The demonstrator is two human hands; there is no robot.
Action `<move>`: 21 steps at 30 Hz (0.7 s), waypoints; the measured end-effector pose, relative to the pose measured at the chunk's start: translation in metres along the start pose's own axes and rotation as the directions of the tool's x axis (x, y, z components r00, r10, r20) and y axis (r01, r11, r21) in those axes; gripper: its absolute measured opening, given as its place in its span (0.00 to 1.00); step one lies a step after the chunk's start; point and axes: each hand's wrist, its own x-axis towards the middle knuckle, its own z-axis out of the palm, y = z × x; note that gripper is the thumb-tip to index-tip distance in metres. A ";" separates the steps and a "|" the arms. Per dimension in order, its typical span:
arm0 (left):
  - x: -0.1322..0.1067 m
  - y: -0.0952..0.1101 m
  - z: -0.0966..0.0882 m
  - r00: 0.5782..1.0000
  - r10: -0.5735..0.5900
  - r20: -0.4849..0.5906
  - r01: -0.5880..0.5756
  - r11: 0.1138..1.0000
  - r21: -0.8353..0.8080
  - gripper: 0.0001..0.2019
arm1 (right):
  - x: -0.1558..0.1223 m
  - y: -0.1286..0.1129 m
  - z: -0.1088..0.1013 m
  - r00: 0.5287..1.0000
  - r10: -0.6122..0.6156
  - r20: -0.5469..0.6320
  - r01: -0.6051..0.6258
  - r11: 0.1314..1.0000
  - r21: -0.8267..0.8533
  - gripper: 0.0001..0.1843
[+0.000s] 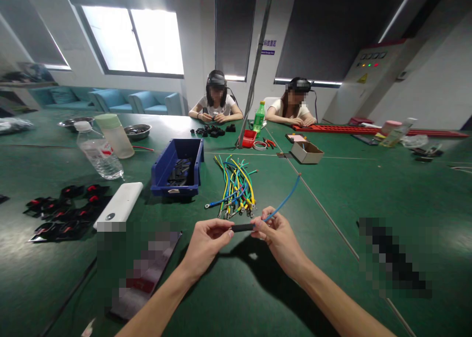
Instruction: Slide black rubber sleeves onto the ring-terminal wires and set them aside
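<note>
My left hand [212,238] pinches one end of a short black sleeve [242,227], which looks like a piece of tubing. At the sleeve's other end, my right hand [275,233] closes its fingertips on a blue wire [285,200]. The wire curves up and away to the right, its far tip reddish. Whether the wire's near end sits inside the sleeve is hidden by my fingers. Just beyond my hands lies a loose bundle of yellow, green and blue wires [236,184], several with metal ring terminals. A blue bin [158,177] with black pieces stands left of the bundle.
To the left are a white power bank [120,204], black-and-red parts [66,206], a water bottle [98,150] and a lidded cup [116,135]. A metal pole [254,76] rises behind the wires. A small cardboard box [307,153] sits right. Two people work across the table.
</note>
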 end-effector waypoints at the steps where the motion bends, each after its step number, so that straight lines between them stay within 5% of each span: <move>1: 0.000 0.000 0.000 1.000 0.004 0.004 -0.004 1.000 0.000 0.14 | 0.000 0.000 0.000 1.000 -0.004 0.003 0.004 1.000 0.012 0.20; 10: 0.000 0.003 0.003 0.998 0.060 0.001 -0.060 0.995 0.084 0.11 | 0.000 0.001 0.000 0.999 -0.036 0.001 0.036 0.999 -0.020 0.20; 21: -0.001 -0.002 0.007 0.998 0.048 -0.037 -0.044 0.992 0.117 0.06 | -0.015 0.003 0.013 0.970 -0.244 -0.021 0.232 0.942 -0.241 0.15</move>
